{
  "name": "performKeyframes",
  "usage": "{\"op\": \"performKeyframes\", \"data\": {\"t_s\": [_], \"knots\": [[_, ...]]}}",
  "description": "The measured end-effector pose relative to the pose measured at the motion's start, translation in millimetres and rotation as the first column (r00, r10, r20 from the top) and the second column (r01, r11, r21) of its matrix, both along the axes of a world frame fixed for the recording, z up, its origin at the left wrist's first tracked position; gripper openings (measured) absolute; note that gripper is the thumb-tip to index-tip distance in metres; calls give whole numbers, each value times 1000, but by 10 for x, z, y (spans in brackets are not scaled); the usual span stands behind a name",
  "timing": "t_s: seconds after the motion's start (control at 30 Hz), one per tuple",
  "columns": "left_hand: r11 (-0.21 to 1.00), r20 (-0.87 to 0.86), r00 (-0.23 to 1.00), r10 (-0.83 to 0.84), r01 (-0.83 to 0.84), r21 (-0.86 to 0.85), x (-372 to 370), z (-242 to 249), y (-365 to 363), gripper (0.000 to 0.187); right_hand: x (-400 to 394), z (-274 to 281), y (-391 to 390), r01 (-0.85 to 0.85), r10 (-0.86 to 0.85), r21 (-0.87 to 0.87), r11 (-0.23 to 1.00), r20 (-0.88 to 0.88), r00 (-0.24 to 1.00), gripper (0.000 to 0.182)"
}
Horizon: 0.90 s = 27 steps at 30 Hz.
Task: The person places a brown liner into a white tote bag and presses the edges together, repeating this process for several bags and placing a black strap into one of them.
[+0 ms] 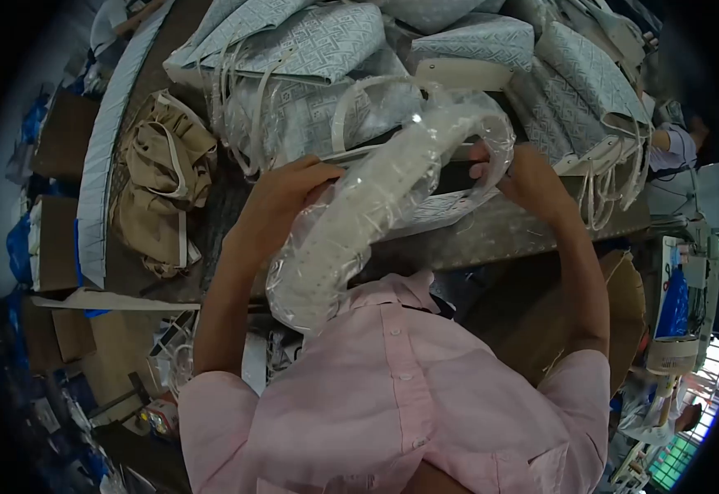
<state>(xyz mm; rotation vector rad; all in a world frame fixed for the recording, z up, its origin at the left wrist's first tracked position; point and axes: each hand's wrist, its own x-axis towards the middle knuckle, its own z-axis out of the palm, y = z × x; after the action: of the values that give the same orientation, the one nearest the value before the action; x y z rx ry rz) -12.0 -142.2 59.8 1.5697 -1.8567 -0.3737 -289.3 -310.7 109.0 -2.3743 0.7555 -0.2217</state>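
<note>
A white strap (376, 193) wrapped in clear, shiny plastic arches in front of my chest, close to the camera. Behind it lies a handbag (442, 210) with a pale patterned body and a dark opening, at the table's near edge. My left hand (298, 185) is closed at the bag's left rim, its fingertips partly covered by the wrapped strap. On the other side, my right hand (528, 177) has its fingers curled at the bag's right rim, beside the strap's far end. The plastic hides part of the bag between my hands.
Several pale patterned bags (318, 41) with thin straps are heaped at the back of the dark table (508, 243). Brown cloth pieces (162, 181) lie at the left. Cardboard boxes (67, 136) stand beyond the left edge. Another person's sleeve (676, 148) shows at far right.
</note>
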Motion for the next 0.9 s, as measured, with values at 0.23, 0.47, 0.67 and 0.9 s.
{"op": "performKeyframes", "data": {"t_s": [0.23, 0.47, 0.67, 0.9], "knots": [[957, -32, 957, 287, -288, -23, -206, -66, 31, 13, 27, -483, -226, -182, 197, -319, 930, 13, 980, 10], [915, 179, 916, 360, -384, 126, -325, 91, 39, 36, -14, -566, -112, -22, 99, -419, 908, 161, 982, 17], [827, 403, 801, 442, -538, 162, -344, 101, -89, 51, 65, -607, -82, 6, 59, -378, 926, 160, 985, 18], [869, 479, 833, 279, -431, 244, -213, 66, -196, 48, 100, -569, -189, -30, -11, -596, 802, -65, 998, 31]]}}
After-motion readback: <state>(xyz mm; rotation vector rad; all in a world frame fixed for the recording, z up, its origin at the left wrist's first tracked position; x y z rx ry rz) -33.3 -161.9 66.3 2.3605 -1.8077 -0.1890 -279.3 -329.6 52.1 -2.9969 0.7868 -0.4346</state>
